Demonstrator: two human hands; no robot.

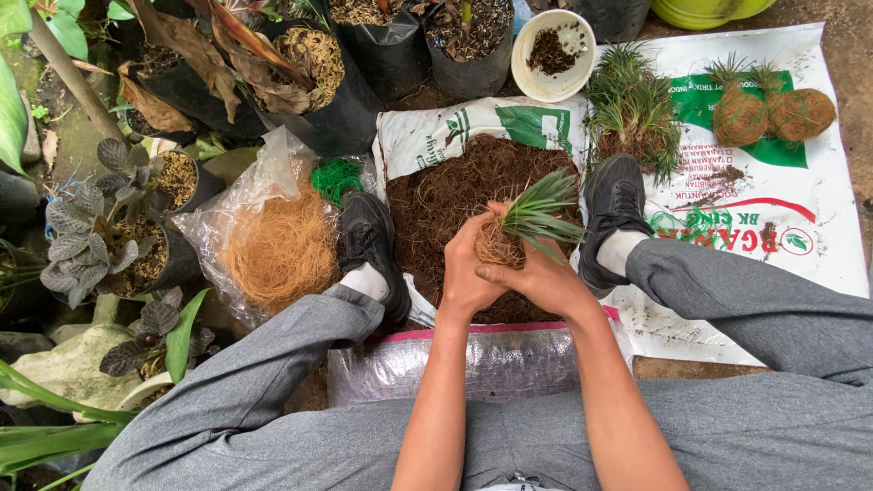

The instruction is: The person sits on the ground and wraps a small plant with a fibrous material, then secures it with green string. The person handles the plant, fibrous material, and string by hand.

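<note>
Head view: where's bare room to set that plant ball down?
Free: white sack right of the right shoe, below the two finished balls. Crowded: soil pile under both hands, coir fibre and pots left.

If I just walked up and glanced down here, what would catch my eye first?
Probably the grassy plant with its fibre-wrapped root ball, cupped at the centre by the left hand and right hand over a sack of dark brown soil mix. Left of it lies a heap of orange coconut fibre; two finished fibre balls sit at upper right.

bare dirt ground [846,55] (outdoors), daylight
</note>
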